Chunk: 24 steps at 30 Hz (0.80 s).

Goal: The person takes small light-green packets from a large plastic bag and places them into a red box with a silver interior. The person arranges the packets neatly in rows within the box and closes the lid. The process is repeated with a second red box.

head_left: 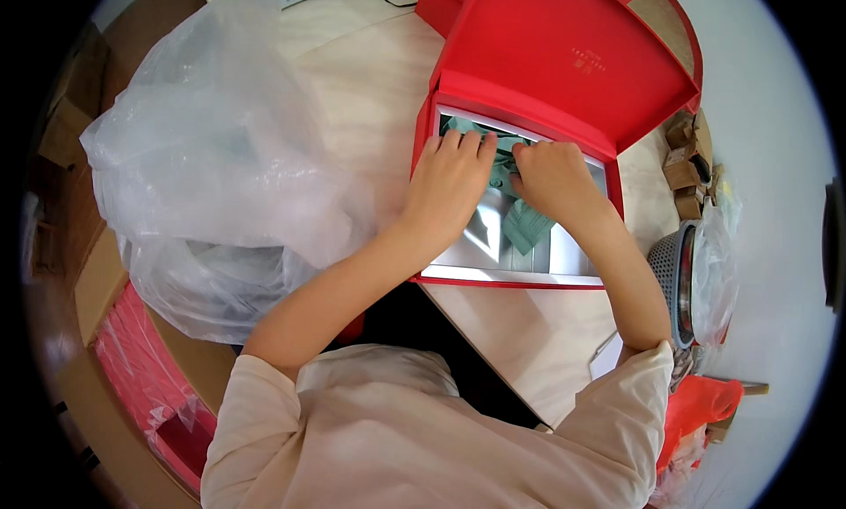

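A red gift box lies on the table with its lid raised at the far side. Its inside has a silvery lining with a pale rim. Both my hands reach into it. My left hand, at the box's left part, has its fingers bent down over green packets. My right hand, a little to the right, has its fingers curled at a green printed packet, which hangs over the shiny tray. The fingertips of both hands are partly hidden, so their exact grip does not show.
A large clear plastic bag bulges over the table's left side. Below it stands a cardboard carton with red plastic-wrapped items. At the right are a grey perforated basket, small cardboard boxes and a red plastic bag.
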Each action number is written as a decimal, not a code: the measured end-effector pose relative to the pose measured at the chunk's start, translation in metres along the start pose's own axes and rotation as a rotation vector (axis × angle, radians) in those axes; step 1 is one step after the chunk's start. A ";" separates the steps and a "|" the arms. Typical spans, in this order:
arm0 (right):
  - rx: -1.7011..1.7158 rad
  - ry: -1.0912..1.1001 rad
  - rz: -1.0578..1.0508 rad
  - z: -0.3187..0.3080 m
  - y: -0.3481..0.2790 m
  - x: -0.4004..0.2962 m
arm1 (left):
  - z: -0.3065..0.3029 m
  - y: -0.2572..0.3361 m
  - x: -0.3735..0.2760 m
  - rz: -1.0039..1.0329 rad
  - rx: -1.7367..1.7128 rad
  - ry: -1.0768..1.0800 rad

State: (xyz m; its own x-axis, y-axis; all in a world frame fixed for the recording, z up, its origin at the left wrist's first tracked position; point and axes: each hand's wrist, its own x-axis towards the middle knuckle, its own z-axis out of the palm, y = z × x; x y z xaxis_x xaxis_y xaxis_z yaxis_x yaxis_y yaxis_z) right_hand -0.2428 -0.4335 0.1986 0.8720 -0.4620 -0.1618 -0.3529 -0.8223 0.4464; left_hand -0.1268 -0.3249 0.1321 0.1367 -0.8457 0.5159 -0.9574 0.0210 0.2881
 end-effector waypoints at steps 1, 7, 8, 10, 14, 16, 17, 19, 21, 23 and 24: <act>-0.037 0.019 0.001 -0.003 -0.002 0.002 | 0.002 -0.001 0.003 0.020 -0.020 0.007; -0.013 -0.011 0.159 -0.010 -0.004 -0.002 | 0.026 -0.004 0.004 0.067 -0.001 0.052; -0.016 -0.059 0.203 -0.012 -0.003 -0.004 | 0.025 -0.005 0.003 0.039 0.034 0.049; -0.033 -0.066 0.223 -0.013 0.003 -0.011 | 0.025 -0.002 0.003 0.016 0.094 0.055; 0.000 0.076 0.184 -0.006 0.002 -0.017 | 0.026 -0.004 0.001 0.025 0.229 0.095; 0.040 0.093 0.166 0.002 -0.006 -0.013 | 0.023 -0.006 -0.001 0.021 0.282 0.082; 0.060 0.101 0.156 0.004 -0.009 -0.011 | 0.020 -0.004 0.000 0.013 0.282 0.023; 0.026 -0.007 0.212 0.008 -0.012 -0.012 | 0.011 -0.002 0.000 -0.005 0.286 -0.095; 0.004 -0.020 0.265 0.019 -0.007 -0.017 | 0.009 -0.001 0.001 -0.018 0.242 -0.116; 0.011 -0.028 0.301 0.011 -0.005 -0.026 | 0.008 -0.002 -0.001 -0.031 0.208 -0.123; 0.018 -0.032 0.317 0.005 -0.003 -0.032 | 0.008 -0.003 -0.003 -0.038 0.198 -0.123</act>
State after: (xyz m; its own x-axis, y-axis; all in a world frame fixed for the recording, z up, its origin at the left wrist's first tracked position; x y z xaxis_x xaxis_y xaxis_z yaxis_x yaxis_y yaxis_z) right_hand -0.2717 -0.4183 0.1978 0.7068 -0.7060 -0.0447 -0.6113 -0.6413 0.4638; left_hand -0.1263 -0.3266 0.1232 0.1529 -0.9026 0.4025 -0.9850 -0.1064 0.1355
